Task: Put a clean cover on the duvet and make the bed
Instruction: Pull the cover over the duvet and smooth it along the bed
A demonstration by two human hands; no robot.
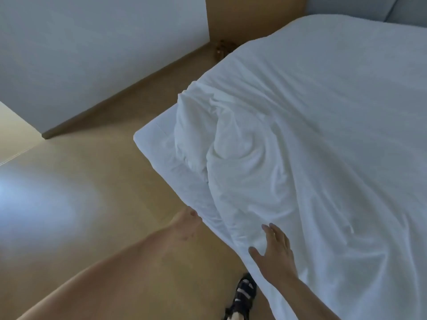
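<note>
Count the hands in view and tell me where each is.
2. The left hand, blurred, is at the side of the mattress; the right hand rests flat, fingers spread, on the duvet at its near edge.

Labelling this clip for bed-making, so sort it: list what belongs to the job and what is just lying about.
Job: duvet, bunched at one corner; sheeted mattress; right hand flat on the duvet; left hand at the mattress edge.
Lying about: small brown thing, too blurred to name; sandal on a foot.
</note>
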